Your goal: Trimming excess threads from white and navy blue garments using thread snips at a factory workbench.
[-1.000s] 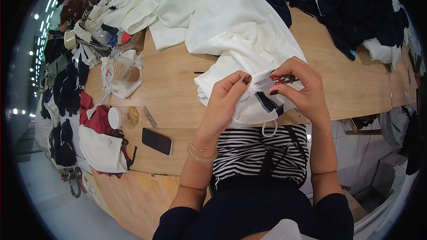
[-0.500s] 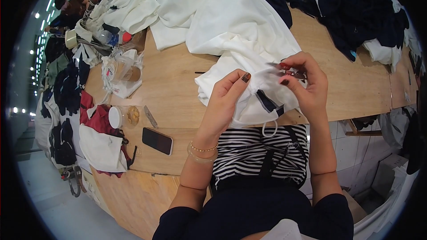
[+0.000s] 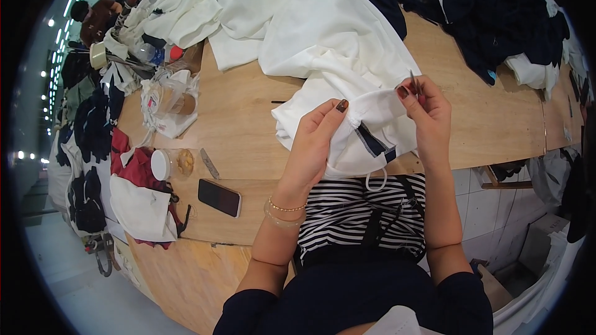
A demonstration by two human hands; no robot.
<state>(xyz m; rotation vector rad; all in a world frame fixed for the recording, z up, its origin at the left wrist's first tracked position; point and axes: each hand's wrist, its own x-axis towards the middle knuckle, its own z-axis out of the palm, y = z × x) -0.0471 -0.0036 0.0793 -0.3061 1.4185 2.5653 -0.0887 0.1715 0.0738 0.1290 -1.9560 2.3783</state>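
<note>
Both hands pinching white garment, rumpled, dark strip showing, cord loop hanging, pointed blade in right hand

A wide table of light-brown wood takes the middle. Beyond its right edge, white square tiles with dark joints are visible. At the upper left, bright white tube lights go in rows into the distance.

a head-worn fisheye looks steeply down onto the hands and table.
</note>
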